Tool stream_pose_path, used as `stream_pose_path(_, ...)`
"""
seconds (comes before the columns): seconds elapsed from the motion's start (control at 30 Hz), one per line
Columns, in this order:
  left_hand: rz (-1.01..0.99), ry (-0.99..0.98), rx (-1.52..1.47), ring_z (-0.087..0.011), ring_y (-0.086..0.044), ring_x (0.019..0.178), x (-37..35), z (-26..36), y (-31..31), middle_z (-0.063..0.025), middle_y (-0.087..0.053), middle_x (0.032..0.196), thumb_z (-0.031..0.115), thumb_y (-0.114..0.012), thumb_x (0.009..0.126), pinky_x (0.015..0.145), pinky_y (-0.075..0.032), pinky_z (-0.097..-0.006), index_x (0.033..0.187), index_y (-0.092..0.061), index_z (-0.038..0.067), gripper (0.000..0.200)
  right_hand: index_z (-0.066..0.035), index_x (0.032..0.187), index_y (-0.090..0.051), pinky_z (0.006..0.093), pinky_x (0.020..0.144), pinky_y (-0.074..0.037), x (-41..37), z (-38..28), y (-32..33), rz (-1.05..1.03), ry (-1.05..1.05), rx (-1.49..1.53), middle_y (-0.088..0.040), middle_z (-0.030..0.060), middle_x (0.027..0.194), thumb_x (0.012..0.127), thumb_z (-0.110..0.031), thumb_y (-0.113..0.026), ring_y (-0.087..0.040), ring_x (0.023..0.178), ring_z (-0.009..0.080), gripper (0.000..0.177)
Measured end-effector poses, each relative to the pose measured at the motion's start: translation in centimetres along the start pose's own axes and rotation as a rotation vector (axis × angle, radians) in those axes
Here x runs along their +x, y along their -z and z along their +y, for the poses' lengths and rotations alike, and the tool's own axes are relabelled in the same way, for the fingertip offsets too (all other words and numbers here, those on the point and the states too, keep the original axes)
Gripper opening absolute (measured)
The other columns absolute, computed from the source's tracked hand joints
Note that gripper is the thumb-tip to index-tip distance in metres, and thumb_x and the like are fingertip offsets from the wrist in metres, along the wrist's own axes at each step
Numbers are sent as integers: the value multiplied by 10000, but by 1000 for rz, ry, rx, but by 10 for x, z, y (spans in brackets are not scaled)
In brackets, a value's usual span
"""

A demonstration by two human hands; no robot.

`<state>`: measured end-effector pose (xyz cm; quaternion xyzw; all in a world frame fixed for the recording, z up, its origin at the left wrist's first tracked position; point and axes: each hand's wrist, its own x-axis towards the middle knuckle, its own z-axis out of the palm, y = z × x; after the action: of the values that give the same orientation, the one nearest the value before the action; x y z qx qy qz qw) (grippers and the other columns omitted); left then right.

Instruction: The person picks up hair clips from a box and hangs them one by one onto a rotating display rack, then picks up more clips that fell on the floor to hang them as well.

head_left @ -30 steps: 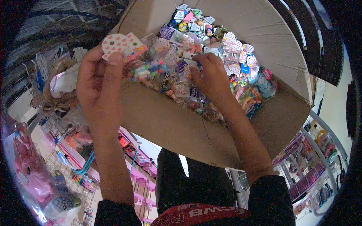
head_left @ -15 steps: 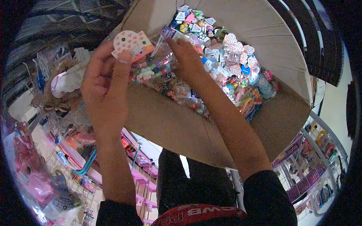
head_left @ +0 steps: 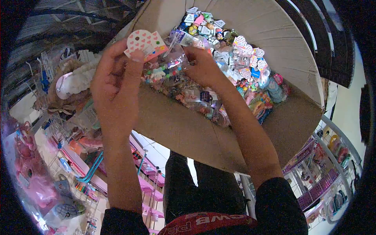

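Note:
My left hand (head_left: 117,76) pinches a white card with pink hearts and a punched hole (head_left: 143,42) between thumb and fingers, held up over the left side of a cardboard box (head_left: 172,123). Beside the card is a clear plastic packet (head_left: 174,58), with colourful beads (head_left: 166,70) near its lower part. My right hand (head_left: 203,66) is closed, its fingers curled at the packet's right side. What its fingertips grip is hidden. A purple-topped packet (head_left: 178,35) lies just above and left of that hand.
Inside the box is a pile of small carded and bagged trinkets (head_left: 243,58). Hanging goods (head_left: 74,84) crowd the left, with pink packaged items (head_left: 35,172) lower down. A metal rack with purple baskets (head_left: 319,190) stands at lower right.
My left hand and the heart card have moved slightly right. My right hand has come away from the purple-topped packet, moving down and right, with its fingers now curled.

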<state>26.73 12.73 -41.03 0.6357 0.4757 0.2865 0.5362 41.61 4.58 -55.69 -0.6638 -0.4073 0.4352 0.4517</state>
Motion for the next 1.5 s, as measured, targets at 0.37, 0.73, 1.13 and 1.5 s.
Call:
stream_pose_path(0.37,-60,36,-40,-76,-596,895,-2,-2,1,-56,-667,1013,106,-588,951,744,-464,-210,1172,-566,-3,247,-29,999,-578,207,531,-415,-46,-43,75,109,-166,339,-615,-10,770,882,-113,-675,-526,624,34,173)
stream_pose_path(0.73,-180,18,-195,-100,-593,965,-67,56,21,-86,-652,1085,116,-550,969,828,-460,-243,1172,-539,-25,248,-46,927,-592,199,523,-352,-123,-186,90,272,-13,262,-582,-45,761,862,-52,-680,-487,646,9,109)
stream_pose_path(1.13,-277,28,-327,-103,-602,960,-198,187,133,-83,-634,1082,82,-562,961,807,-488,-238,1205,-526,-46,278,-33,904,-623,202,635,-431,-248,-336,20,238,205,235,-623,-26,844,887,-77,-666,-545,764,36,63)
stream_pose_path(1.5,-222,-189,-320,-84,-597,901,-291,214,252,-66,-655,1005,110,-577,958,772,-488,-233,1186,-558,-33,270,4,979,-625,220,661,-477,-307,-405,-68,-30,280,362,-655,18,882,898,-45,-652,-597,780,66,99)
